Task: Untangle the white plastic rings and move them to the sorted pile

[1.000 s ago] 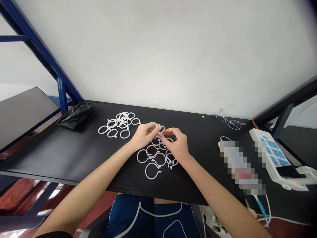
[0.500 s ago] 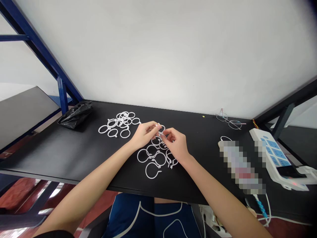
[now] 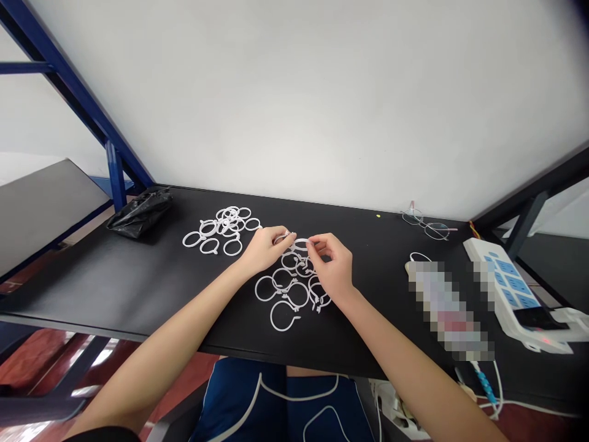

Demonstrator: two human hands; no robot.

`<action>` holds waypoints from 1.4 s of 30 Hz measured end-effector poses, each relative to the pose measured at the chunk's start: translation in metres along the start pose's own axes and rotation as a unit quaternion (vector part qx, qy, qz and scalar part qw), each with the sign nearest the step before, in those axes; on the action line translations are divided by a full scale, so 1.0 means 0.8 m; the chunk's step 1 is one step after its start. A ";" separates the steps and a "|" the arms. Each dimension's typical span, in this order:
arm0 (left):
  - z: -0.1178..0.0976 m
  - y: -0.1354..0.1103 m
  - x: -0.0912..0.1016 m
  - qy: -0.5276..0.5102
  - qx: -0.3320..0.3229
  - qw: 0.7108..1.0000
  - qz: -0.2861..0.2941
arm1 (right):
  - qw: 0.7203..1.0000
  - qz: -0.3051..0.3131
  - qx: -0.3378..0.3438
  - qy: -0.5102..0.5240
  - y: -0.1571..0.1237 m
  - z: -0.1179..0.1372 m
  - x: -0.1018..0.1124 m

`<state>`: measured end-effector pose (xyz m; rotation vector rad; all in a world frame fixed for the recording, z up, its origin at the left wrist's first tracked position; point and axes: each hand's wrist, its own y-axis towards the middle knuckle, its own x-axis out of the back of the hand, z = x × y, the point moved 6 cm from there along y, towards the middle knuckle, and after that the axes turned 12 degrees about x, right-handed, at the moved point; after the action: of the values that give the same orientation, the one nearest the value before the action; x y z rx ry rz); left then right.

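Left hand (image 3: 264, 248) and right hand (image 3: 331, 261) partly closed, fingertips gripping opposite sides of a white plastic ring (image 3: 301, 240), held just above a loose group of rings (image 3: 283, 316) on the black surface (image 3: 138, 276); the exact finger contact is hard to resolve. Compared with the earlier frame, the hands stand farther apart and the held ring shows wider.

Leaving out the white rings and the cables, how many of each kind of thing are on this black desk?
Black plastic bag: 1
Eyeglasses: 1
Power strip: 1
Black flat slab: 1
Pixelated object, too blurred to name: 1
Yellow speck: 1
Total: 6
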<state>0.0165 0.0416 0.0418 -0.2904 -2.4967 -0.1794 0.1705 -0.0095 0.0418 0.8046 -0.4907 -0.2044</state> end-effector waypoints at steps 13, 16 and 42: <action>0.012 0.001 -0.015 -0.035 -0.013 0.997 0.061 | 0.999 -0.037 -0.017 -0.004 0.000 -0.002 0.010; 0.009 0.001 -0.012 -0.039 -0.011 0.998 0.051 | 1.000 -0.027 -0.012 -0.006 0.001 -0.001 0.008; -0.001 -0.006 -0.017 0.016 -0.047 0.995 0.086 | 0.989 0.112 -0.060 -0.076 -0.002 -0.021 -0.011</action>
<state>0.0265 0.0344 0.0338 -0.5345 -2.4208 -0.2303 0.1708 0.0032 0.0274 0.6136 -0.7006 -0.0865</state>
